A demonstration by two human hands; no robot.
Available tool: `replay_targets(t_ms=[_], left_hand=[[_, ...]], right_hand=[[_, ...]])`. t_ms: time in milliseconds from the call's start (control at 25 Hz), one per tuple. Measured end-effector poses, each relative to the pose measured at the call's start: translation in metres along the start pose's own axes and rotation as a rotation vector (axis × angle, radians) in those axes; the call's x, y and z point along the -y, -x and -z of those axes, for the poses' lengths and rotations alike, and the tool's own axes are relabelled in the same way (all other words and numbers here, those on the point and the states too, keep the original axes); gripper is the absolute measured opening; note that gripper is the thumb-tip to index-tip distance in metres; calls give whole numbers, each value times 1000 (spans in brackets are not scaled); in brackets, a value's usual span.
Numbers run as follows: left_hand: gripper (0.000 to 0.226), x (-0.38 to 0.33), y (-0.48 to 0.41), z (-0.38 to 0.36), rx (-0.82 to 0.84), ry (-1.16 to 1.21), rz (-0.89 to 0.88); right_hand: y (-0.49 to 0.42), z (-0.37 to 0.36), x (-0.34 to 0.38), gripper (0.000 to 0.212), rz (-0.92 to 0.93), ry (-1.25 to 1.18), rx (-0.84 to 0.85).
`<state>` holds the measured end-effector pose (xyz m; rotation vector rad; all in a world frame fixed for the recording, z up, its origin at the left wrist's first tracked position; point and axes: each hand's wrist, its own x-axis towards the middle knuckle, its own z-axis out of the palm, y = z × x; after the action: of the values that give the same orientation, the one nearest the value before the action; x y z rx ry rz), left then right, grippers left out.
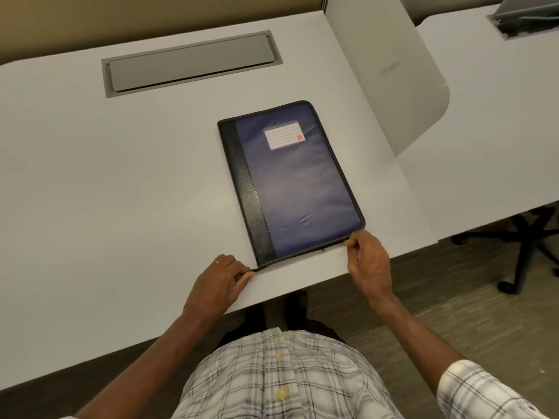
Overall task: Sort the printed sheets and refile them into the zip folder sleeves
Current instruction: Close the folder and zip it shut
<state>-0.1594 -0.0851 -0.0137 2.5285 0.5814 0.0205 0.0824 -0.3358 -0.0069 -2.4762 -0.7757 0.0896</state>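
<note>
- Pinching the near left corner of the folder, the left hand (220,279) has its thumb and curled forefinger closed on the black edge there, seemingly at the tail end of the zip. I judge that it anchors this corner so the folder cannot slide on the desk (121,182) when the other hand pulls.
- Just right of that hand and stretching away from it, the folder (299,182) lies flat and shut, cover up, its near edge spanning the gap between the two hands.
- Its long axis runs away from the person, with the far end leaning a little to the left. The black spine strip (251,192) is on the left hand's side and the white label (284,135) sits near the far end, so its top points away from the person.
- At the near right corner, the right hand (369,261) grips the folder's edge with curled fingers and thumb. It is probably on the zip pull, but the pull itself is hidden.
- Unzipping looks like the step in hand. No loose sheets show, so sorting is not yet begun.
</note>
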Motion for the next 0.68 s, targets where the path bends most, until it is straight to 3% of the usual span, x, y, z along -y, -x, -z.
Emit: replay_targets(t_ms=[80, 200, 280, 360, 480, 600, 680], left_hand=[[40, 4, 1, 0, 21, -5, -4], [48, 5, -1, 10, 41, -7, -4], [48, -6, -8, 22, 12, 125, 44], [64, -25, -28, 27, -60, 219, -38], [57, -72, -88, 9, -41, 57, -289], [75, -105, -149, -17, 105, -312, -216], [87, -102, -170, -33, 82, -436, -158]], right_hand=[[-13, 15, -18, 14, -122, -7, -18], [-23, 20, -29, 16, -84, -31, 53], [-25, 23, -31, 23, -66, -87, 94], [-27, 28, -35, 29, -66, -117, 139], [-28, 34, -37, 37, -62, -126, 158], [-32, 38, -37, 41, -57, -86, 129], [-36, 37, -40, 39, -35, -90, 112]])
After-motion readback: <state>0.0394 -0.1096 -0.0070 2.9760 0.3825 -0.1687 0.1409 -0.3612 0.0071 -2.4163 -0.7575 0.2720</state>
